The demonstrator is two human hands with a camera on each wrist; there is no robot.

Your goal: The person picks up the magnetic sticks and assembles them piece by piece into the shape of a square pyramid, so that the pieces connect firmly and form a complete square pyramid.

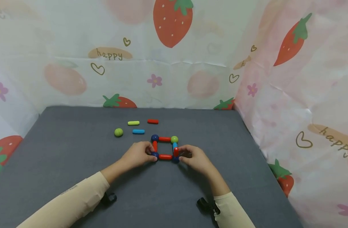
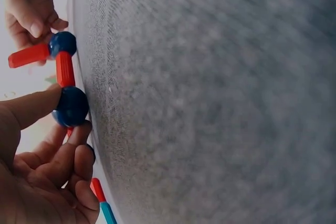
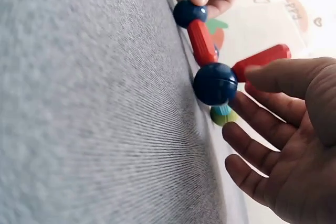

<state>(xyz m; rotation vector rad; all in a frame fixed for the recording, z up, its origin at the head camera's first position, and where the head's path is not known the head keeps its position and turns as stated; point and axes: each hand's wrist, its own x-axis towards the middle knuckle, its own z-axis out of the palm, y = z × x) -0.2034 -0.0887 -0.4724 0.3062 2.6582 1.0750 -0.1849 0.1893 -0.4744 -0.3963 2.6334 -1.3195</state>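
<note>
A square of toy construction rods and balls lies flat on the table in the head view. Dark blue balls form three of its corners and a green ball (image 1: 174, 139) the far right one. Red rods make three sides, a blue rod (image 1: 175, 145) the right side. My left hand (image 1: 138, 153) pinches the near left dark blue ball (image 2: 71, 107) between thumb and fingers. At the near right dark blue ball (image 3: 215, 84), a red rod (image 3: 265, 60) stands up. My right hand (image 1: 198, 160) holds this rod near its base between thumb and index finger, its other fingers spread.
Beyond the square, toward the left, lie a yellow-green rod (image 1: 133, 123), a loose red rod (image 1: 152, 121), another blue rod (image 1: 138, 131) and a green ball (image 1: 118, 132). The dark grey table (image 1: 77, 133) meets a strawberry-print curtain (image 1: 174, 88) behind and at the sides.
</note>
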